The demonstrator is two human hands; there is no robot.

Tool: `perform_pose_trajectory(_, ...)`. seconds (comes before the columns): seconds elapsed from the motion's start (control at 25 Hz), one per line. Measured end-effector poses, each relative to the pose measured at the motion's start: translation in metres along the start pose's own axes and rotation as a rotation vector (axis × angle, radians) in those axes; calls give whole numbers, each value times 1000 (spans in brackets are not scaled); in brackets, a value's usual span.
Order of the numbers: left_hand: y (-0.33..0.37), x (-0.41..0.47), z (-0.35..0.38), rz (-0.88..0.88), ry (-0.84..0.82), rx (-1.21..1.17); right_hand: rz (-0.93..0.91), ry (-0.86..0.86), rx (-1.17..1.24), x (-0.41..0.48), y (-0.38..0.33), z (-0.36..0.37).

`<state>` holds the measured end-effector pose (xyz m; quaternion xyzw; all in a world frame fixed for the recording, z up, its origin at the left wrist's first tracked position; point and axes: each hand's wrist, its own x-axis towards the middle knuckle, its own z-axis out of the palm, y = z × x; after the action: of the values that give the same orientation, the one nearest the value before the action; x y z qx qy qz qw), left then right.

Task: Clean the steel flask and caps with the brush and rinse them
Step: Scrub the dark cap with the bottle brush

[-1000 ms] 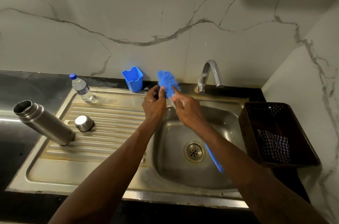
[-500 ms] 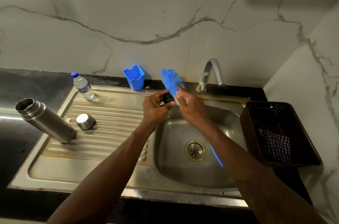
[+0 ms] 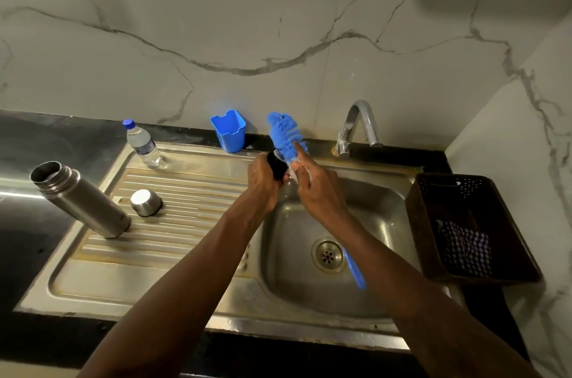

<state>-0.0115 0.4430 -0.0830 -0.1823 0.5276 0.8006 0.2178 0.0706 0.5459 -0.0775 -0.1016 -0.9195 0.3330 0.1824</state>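
Black cap (image 3: 276, 165) scrubbed with a blue bottle brush (image 3: 286, 136) over the sink basin (image 3: 288, 257).

The left hand (image 3: 263, 182) curls round the black cap, hiding most of it, so its shape is hard to make out. The right hand (image 3: 318, 189) grips the brush just under the bristles, forefinger stretched along them. The bristles press against the cap. The hand and forearm cover the middle of the handle, and only its blue end shows near the drain. The brush's long axis runs from the bristle head, up by the wall, down toward the person. On the drainboard (image 3: 185, 241) the steel flask (image 3: 80, 199) lies tilted, its open mouth pointing left and away. The steel cap (image 3: 146, 202) sits just beside its base.
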Motion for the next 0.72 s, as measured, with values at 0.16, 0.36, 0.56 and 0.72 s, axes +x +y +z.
perform_pose_trajectory(0.16, -2, 11, -2, -60, 49, 49, -119, 7, -55, -25, -10, 15)
perform_pose_trajectory(0.36, 1, -6, 6, -79, 52, 106, 134, 17, 121, 13, -19, 6)
perform_pose_trajectory(0.56, 3, -3, 4, 101, 82, -33, 317, -111, 486, -4, -48, 10)
perform_pose_trajectory(0.72, 3, -17, 8, 17, -21, -121, 563, -75, 694, 16, -59, -11)
